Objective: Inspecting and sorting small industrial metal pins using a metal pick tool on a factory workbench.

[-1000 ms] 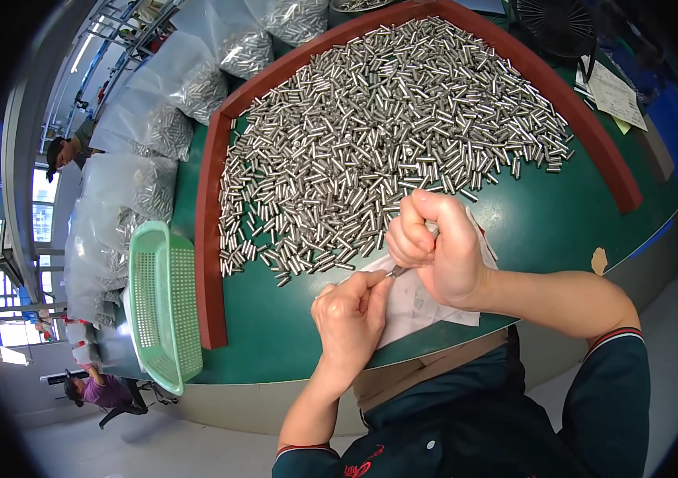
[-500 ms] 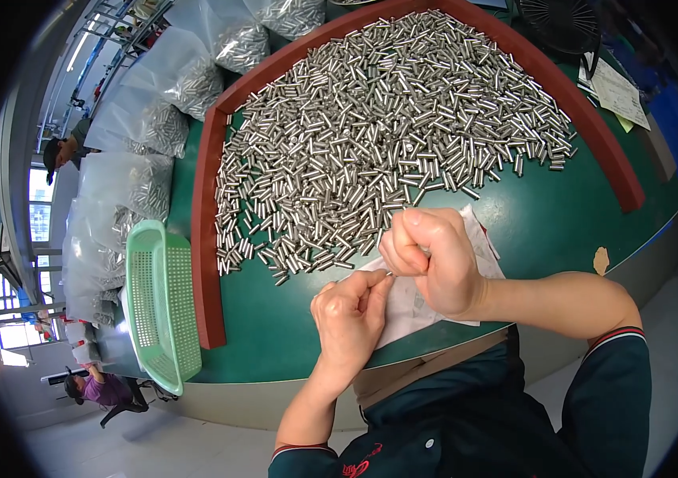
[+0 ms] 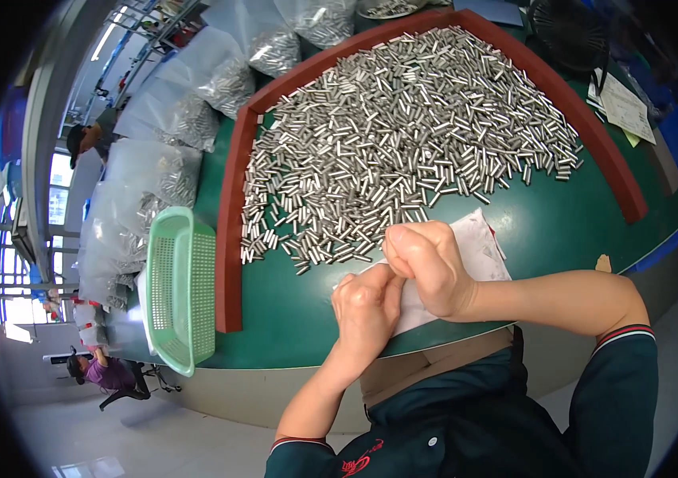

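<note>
Metal pins (image 3: pixel 402 119) lie in a wide heap on the green worktop (image 3: pixel 546 247), bordered by a red frame (image 3: pixel 231 239). Nearer the body, the left hand (image 3: pixel 364 312) and right hand (image 3: pixel 432 271) appear to meet over a white sheet (image 3: pixel 484 247). Fingers of both are curled closed, the left in a pinch, the right in a fist; whether they grip a pin cannot be told, as the meeting point is hidden. For sound work at this step, the left hand best serves as a steady rest while the right makes small, controlled movements. Both are best placed low over the sheet, where a dropped piece would show, with the right turned so that the contact is visible. Count: two hands; one sheet; one frame; one green basket (image 3: pixel 203 287), left of the frame; one fan (image 3: pixel 566 36), far right; at least five overlapping clear bags (image 3: pixel 275 52) of pins; loose pins, too numerous to count.
</note>
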Motion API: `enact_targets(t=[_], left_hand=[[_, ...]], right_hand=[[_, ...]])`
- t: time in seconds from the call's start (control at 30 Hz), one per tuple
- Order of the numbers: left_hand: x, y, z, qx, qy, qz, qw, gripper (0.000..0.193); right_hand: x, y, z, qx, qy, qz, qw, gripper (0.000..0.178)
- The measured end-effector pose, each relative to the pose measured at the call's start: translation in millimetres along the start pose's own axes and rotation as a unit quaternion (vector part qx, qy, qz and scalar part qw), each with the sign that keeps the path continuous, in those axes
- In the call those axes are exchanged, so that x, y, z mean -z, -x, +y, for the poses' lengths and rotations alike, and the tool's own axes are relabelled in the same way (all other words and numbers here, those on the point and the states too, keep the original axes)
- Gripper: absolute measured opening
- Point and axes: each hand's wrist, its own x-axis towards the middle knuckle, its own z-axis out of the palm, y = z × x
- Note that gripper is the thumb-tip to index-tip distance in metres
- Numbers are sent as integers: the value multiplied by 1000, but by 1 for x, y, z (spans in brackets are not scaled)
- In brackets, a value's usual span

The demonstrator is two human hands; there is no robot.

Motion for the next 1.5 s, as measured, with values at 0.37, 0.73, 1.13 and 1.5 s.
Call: enact_targets(t=[0.37,0.73,1.13,1.5], left_hand=[[46,-42,-42,253,695,-136,659,15],[39,-71,-69,255,670,-88,692,20],[38,-66,-73,262,695,-76,665,16],[40,-66,-61,317,677,-46,663,32]], right_hand=[[20,-3,5,-22,-91,-74,993,36],[23,-10,4,-50,-131,-62,988,35],[23,-11,4,-60,-137,-51,987,34],[23,-12,4,-68,-137,-38,988,33]])
